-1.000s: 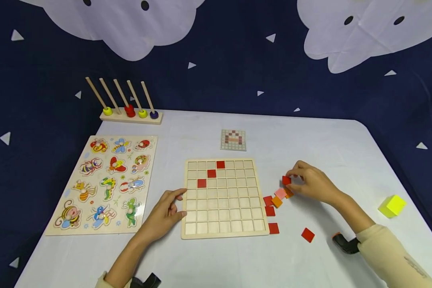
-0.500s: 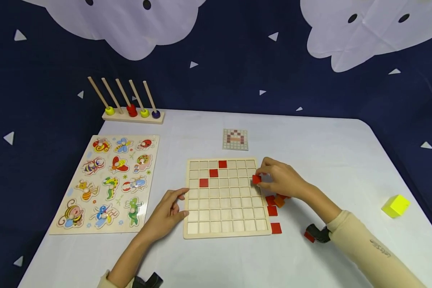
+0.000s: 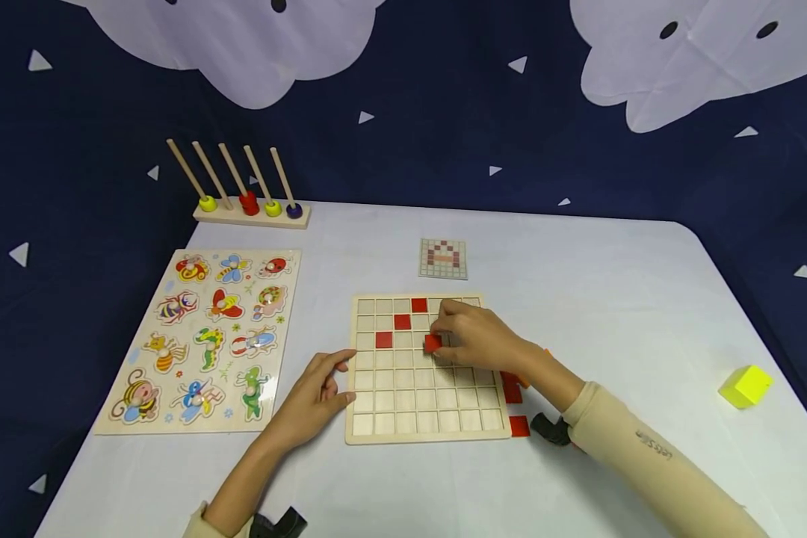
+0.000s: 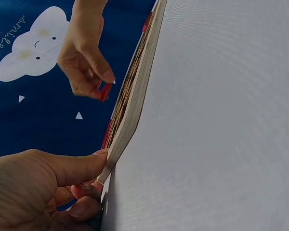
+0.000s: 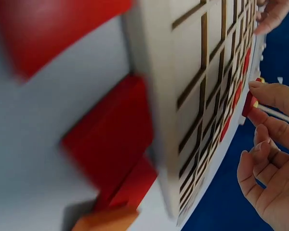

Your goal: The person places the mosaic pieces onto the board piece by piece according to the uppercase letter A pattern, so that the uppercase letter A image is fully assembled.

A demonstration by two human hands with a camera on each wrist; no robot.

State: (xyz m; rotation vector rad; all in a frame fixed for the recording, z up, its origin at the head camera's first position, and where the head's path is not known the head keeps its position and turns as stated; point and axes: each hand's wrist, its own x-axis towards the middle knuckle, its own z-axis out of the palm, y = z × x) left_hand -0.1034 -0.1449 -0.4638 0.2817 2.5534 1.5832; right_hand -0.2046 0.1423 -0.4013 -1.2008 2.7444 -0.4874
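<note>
A square wooden grid board (image 3: 403, 381) lies mid-table, with three red tiles (image 3: 402, 321) stepping diagonally through its upper left cells. My right hand (image 3: 480, 336) pinches another red square tile (image 3: 433, 343) by its edge between thumb and forefinger, close over the board right of its middle column. The right wrist view also shows this tile (image 5: 249, 103) in the fingertips, the other fingers loosely bent. My left hand (image 3: 312, 400) rests at the board's left edge, index fingertip and thumb tip spread apart along it. In the left wrist view the thumb (image 4: 82, 168) presses the frame's side.
Loose red tiles (image 3: 519, 427) lie by the board's right side, partly under my right forearm. A small pattern card (image 3: 442, 258) lies behind the board. An insect peg puzzle (image 3: 202, 344) and a bead stacker (image 3: 252, 214) stand left; a yellow block (image 3: 745, 386) sits far right.
My right hand has carried the red tile leftward from the loose pile to over the board. The left hand has stayed at the board's edge.
</note>
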